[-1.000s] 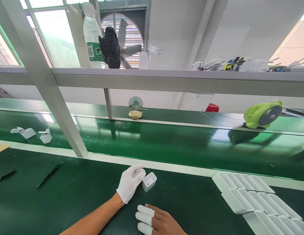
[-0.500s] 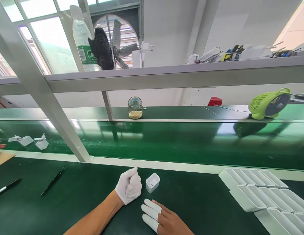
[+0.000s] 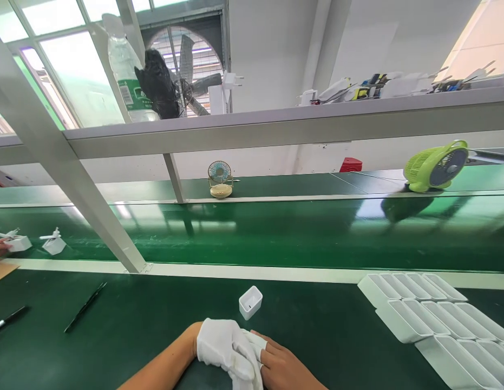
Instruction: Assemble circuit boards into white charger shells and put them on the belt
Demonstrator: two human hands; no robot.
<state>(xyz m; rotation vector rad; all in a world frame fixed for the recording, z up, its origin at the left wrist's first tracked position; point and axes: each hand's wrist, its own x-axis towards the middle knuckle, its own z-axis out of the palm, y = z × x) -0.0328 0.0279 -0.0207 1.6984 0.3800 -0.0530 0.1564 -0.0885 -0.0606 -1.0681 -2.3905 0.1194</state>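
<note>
Hands are meeting low on the bench [image 3: 113,330], gloved left hand [image 3: 223,346] curled loosely over the right hand [image 3: 282,368]'s capped fingers [image 3: 255,340], empty, with the open white housing [image 3: 250,301] lying just beyond them.

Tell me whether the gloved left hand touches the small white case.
Apart. The head view shows green mat between the left hand and the white case.

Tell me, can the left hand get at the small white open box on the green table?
Probably yes. The left hand lies just below the small white open box, with bare table between; it is now touching the right hand.
</note>
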